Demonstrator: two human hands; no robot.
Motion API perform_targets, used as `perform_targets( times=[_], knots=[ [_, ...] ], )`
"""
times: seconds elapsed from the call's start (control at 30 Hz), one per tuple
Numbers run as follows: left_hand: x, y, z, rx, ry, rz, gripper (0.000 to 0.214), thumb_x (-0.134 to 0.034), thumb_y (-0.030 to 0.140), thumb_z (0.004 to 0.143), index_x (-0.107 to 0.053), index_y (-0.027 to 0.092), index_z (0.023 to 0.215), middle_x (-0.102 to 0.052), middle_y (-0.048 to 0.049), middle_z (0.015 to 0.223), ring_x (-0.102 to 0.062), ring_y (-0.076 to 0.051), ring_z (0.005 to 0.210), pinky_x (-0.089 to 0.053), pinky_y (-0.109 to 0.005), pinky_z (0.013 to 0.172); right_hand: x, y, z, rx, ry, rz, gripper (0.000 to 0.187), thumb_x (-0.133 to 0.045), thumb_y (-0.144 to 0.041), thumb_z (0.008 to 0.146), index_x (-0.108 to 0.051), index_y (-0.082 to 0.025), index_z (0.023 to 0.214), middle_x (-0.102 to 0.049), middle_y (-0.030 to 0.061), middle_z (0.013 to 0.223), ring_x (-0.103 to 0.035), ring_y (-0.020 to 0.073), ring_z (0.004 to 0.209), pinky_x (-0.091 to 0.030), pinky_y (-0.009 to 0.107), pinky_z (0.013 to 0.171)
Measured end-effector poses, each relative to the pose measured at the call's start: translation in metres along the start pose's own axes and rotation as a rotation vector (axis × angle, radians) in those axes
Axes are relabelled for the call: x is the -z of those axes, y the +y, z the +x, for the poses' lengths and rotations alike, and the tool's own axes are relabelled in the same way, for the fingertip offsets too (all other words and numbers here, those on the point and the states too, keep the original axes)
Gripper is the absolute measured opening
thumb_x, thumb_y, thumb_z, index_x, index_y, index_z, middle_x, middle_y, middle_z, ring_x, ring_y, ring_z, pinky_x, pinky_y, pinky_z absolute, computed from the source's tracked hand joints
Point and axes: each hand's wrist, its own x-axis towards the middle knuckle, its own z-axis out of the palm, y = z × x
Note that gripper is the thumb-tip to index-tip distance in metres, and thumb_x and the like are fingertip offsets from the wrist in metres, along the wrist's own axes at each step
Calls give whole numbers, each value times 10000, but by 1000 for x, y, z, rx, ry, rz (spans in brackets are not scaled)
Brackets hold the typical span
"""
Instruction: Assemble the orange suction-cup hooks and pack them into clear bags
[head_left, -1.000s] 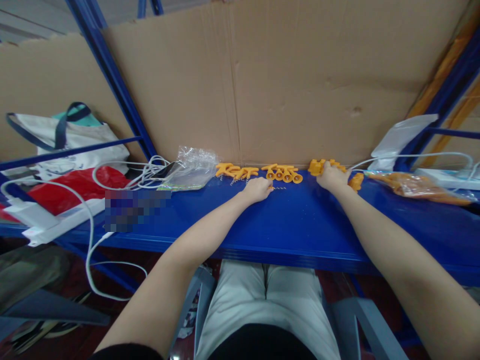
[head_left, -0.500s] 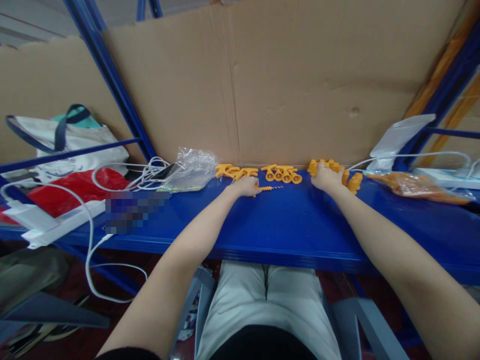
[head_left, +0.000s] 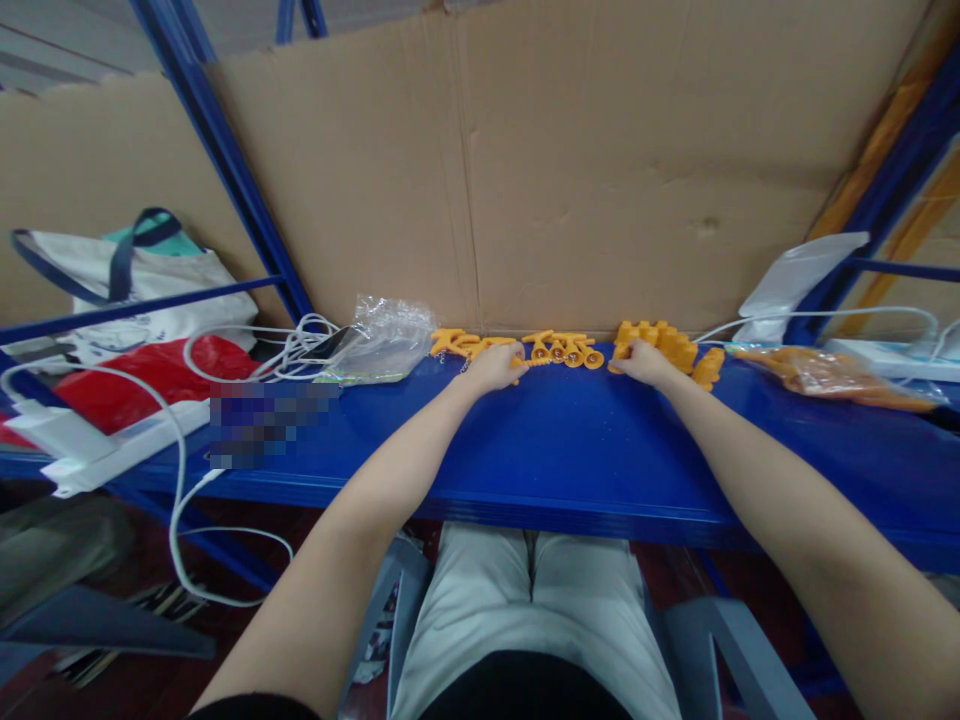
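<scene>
My left hand (head_left: 495, 368) is closed around an orange plastic corkscrew (head_left: 538, 362); its ribbed shaft points right, and the fingers cover its handle end. Behind and left of this hand lie several orange T-shaped pieces (head_left: 450, 340), some with small metal chains. In the middle stands a row of orange pieces with round cup ends (head_left: 574, 357), which the corkscrew's tip reaches. My right hand (head_left: 643, 362) is at a cluster of orange notched blocks (head_left: 660, 335), its fingers closed on one at the cluster's left end. Another notched block (head_left: 709, 368) rests right of that hand.
A clear plastic bag (head_left: 386, 340) and white cables (head_left: 307, 335) lie left on the blue table (head_left: 540, 450). A white power strip (head_left: 142, 440) and red bag (head_left: 157, 380) are farther left. A bag of orange parts (head_left: 832, 375) lies right. Cardboard (head_left: 600, 170) walls the back.
My left hand has moved slightly right and away from me, carrying the corkscrew toward the cup-ended row. My right hand has shifted a little left, to the front of the notched blocks.
</scene>
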Motion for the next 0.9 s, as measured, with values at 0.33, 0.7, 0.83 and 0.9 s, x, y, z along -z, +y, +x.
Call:
perform_targets(
  times=[0.33, 0.7, 0.83, 0.9],
  knots=[
    [-3, 1, -2, -4, 53, 66, 360, -639, 257, 873, -576, 186, 1220, -730, -89, 1036, -684, -255, 1033, -506, -314, 831, 9, -15, -16, 82, 113, -255, 434, -502, -247, 883, -562, -109, 1291, -676, 217, 1168, -622, 353, 1114, -464, 453, 902],
    [-2, 2, -3, 23, 15, 24, 394, -660, 279, 867, -535, 204, 1233, -709, -93, 1060, -663, -271, 1086, -500, -326, 860, -2, -28, -19, 672, 165, -254, 484, -422, -101, 823, -686, -234, 1206, -672, 122, 1267, -557, 319, 1219, -298, 645, 1051],
    [0, 5, -5, 29, 8, 25, 386, -654, 283, 868, -534, 205, 1227, -710, -93, 1046, -664, -273, 1078, -496, -327, 862, -6, -33, -20, 729, 186, -246, 482, -425, -113, 832, -685, -266, 1208, -682, 103, 1249, -557, 312, 1216, -252, 682, 1069],
    [0, 6, -5, 33, 6, 29, 386, -652, 280, 869, -533, 204, 1228, -711, -92, 1042, -663, -272, 1077, -496, -326, 860, -6, -34, -21, 736, 181, -246, 487, -429, -116, 833, -679, -263, 1224, -679, 106, 1253, -555, 312, 1218, -247, 681, 1074]
  ],
)
